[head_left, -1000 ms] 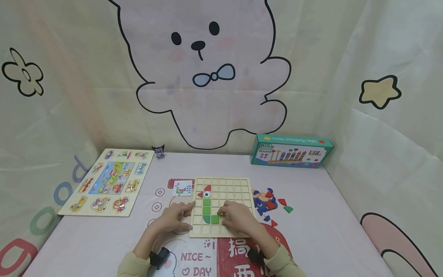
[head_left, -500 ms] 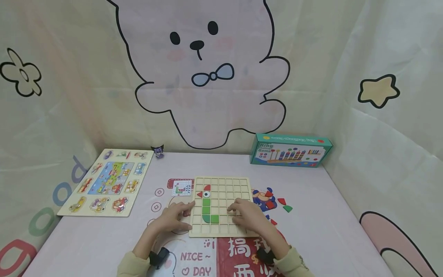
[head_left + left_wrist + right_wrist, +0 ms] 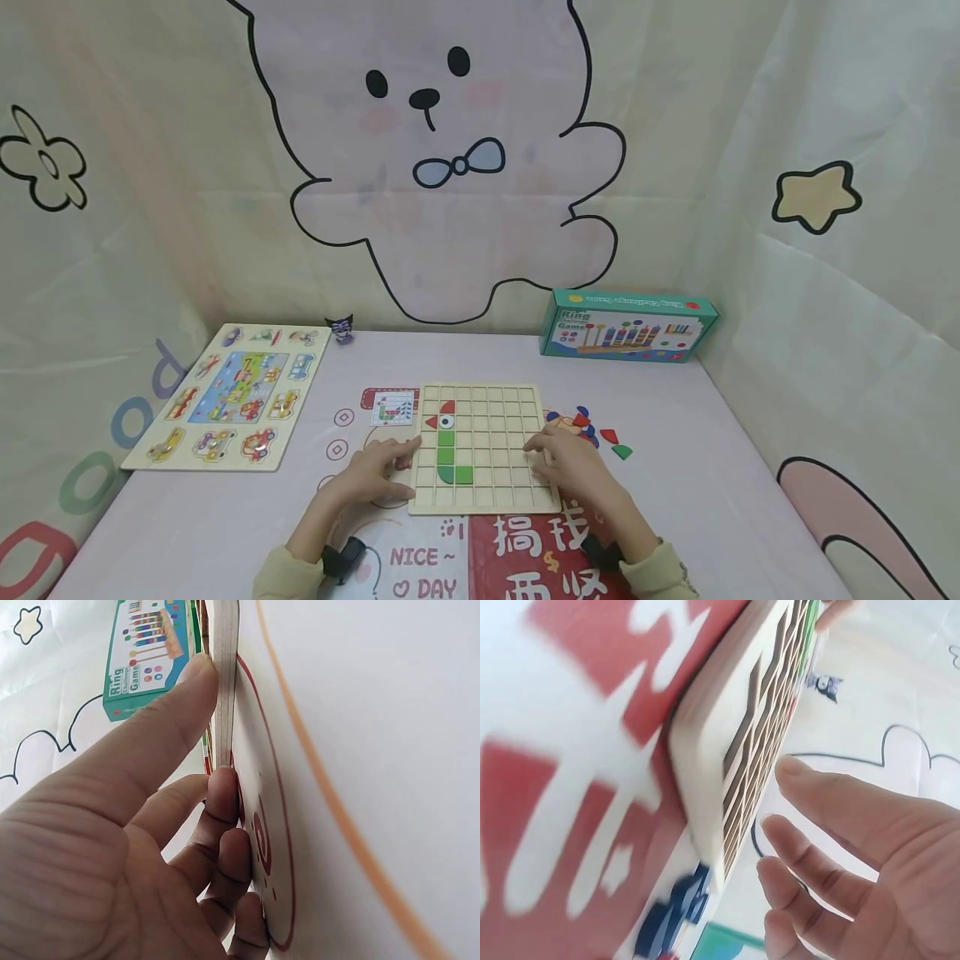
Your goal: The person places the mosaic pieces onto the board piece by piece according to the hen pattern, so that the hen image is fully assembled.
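A pale wooden grid board lies in the middle of the table. On its left part sit a red quarter-round piece, a red triangle, a round eye piece, and several green pieces in an L. My left hand touches the board's left edge, its thumb tip at the rim in the left wrist view. Over the board's right edge is my right hand, fingers loosely bent with nothing between them; the right wrist view shows its fingertips just above the grid.
A pattern card lies left of the board. Loose red and green pieces lie right of it, some behind my right hand. Farther back are a picture puzzle board, a small dark figurine and a boxed ring game.
My right hand has moved right, from beside the lower green square to the board's right edge, now covering some loose pieces. My left hand stays at the left edge.
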### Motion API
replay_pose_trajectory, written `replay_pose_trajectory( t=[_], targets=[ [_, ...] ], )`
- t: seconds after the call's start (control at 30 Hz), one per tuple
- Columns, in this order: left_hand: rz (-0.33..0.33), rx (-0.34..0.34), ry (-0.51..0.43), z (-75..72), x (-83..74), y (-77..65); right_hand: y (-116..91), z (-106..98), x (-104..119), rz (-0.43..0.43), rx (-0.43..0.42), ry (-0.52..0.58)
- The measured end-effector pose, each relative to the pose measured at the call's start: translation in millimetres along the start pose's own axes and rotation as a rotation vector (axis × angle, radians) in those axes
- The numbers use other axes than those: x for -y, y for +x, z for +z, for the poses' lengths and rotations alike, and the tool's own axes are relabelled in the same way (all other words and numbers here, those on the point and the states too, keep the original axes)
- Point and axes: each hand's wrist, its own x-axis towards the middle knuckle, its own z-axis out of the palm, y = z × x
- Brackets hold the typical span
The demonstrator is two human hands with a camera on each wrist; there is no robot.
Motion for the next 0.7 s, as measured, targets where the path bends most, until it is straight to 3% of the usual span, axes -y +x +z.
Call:
replay_pose_trajectory(
  t=[0.47,0.7],
  targets=[
    [0.014,-0.006,0.008,0.7,1.6,1.0,-18.2,-16.0,-29.5,0.188,-0.048,0.033],
    [0.025,-0.016,0.013,1.8,3.1,0.2,-25.8,-21.9,-51.9,0.253,-0.023,0.034]
  ],
)
